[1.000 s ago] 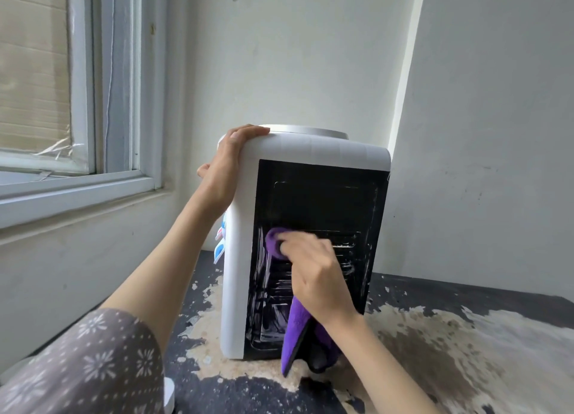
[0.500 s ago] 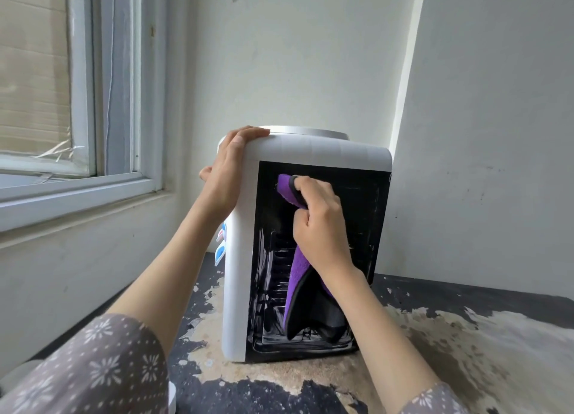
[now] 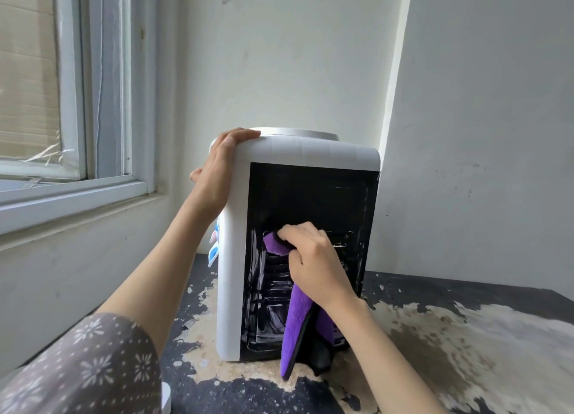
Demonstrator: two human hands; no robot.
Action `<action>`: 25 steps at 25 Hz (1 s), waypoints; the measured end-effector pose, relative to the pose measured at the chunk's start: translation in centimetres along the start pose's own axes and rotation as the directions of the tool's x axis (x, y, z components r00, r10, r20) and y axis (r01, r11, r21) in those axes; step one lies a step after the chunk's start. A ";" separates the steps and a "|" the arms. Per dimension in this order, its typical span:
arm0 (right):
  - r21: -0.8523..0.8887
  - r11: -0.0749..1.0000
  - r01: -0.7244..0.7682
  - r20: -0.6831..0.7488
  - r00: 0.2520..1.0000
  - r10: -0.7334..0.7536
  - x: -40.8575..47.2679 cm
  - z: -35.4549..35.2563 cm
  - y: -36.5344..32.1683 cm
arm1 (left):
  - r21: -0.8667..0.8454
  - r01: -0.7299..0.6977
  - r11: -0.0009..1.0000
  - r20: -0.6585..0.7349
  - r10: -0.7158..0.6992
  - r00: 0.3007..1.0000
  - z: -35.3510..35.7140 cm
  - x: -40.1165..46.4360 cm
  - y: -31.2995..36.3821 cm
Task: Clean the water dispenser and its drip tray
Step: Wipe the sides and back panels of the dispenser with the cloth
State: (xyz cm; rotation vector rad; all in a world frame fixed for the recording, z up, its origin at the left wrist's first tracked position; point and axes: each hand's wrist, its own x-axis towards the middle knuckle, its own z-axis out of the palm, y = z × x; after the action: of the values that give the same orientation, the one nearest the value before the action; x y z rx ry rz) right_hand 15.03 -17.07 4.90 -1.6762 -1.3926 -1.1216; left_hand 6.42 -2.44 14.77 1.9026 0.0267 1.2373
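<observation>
A white tabletop water dispenser stands on the table with its black back panel facing me; the panel shows wet streaks. My left hand grips the dispenser's top left corner, fingers curled over the top edge. My right hand holds a purple cloth bunched in its fingers and presses it against the middle of the black panel. The cloth's loose end hangs down to the table. The taps show only as blue and red bits at the left side. The drip tray is hidden.
The table has a dark top with large worn, peeled patches. A window with a white frame is on the left wall. A white wall rises close behind the dispenser and to its right.
My right hand swept the cloth up to the top of the black panel, then came back down to its middle. The left hand stayed on the top corner.
</observation>
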 end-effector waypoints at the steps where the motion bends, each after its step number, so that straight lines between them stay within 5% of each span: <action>1: 0.003 0.999 -0.039 -0.034 0.999 0.039 -0.3 -0.4 0.2 | -0.005 0.003 1.000 0.001 -0.003 1.000 -0.1 0.0 0.0; 5: -0.138 0.968 -0.209 -0.263 0.950 0.168 0.2 -2.0 1.2 | 0.026 0.016 1.000 -0.013 -0.015 1.000 0.2 -0.1 0.2; 11: -0.198 0.980 -0.003 -0.028 1.000 -0.003 3.6 -1.2 -1.2 | 0.037 -0.011 0.999 -0.028 0.012 1.000 0.5 -0.1 0.2; 25: -0.078 0.988 -0.130 -0.022 0.991 0.129 2.8 0.5 -1.8 | 0.047 -0.015 0.999 -0.027 0.017 0.999 0.6 -0.1 0.3</action>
State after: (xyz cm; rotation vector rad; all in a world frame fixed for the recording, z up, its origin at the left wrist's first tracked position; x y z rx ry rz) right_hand 13.48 -15.20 7.20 -1.7816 -1.2241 -1.1277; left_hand 6.63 -3.06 14.82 1.9291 0.0554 1.2839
